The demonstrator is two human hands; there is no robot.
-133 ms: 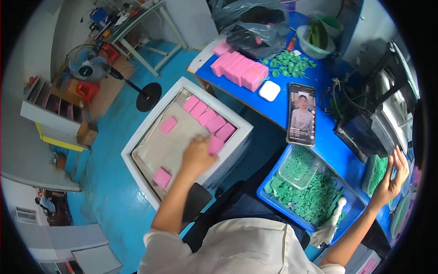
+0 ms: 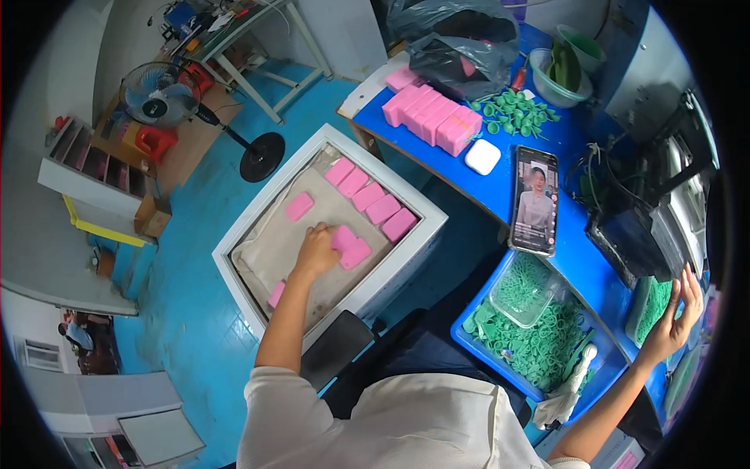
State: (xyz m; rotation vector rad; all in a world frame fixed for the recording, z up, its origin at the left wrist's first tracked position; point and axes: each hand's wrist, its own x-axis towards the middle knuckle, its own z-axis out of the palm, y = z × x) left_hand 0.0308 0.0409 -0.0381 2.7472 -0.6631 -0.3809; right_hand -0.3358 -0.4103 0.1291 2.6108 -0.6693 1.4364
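My left hand (image 2: 316, 250) reaches down into a white box (image 2: 266, 205) lined with beige cloth and rests on a pink block (image 2: 344, 237) lying on the cloth beside another pink block (image 2: 357, 255). A row of several pink blocks (image 2: 371, 195) lies along the box's far side, one (image 2: 299, 206) sits alone, and one (image 2: 276, 295) shows beside my forearm. My right hand (image 2: 676, 316) is far right, fingers spread against a green sheet (image 2: 655, 301) beside a black machine (image 2: 652, 227).
A blue table (image 2: 578, 258) carries a stack of pink blocks (image 2: 433, 117), green rings (image 2: 516, 109), a white case (image 2: 483, 157) and a phone (image 2: 535, 199). A blue bin (image 2: 547, 352) holds green rings and a clear tub. A floor fan (image 2: 168, 98) and shelf (image 2: 94, 168) stand left.
My left hand has shifted slightly over the pink block in the box. My right hand stays at the far right.
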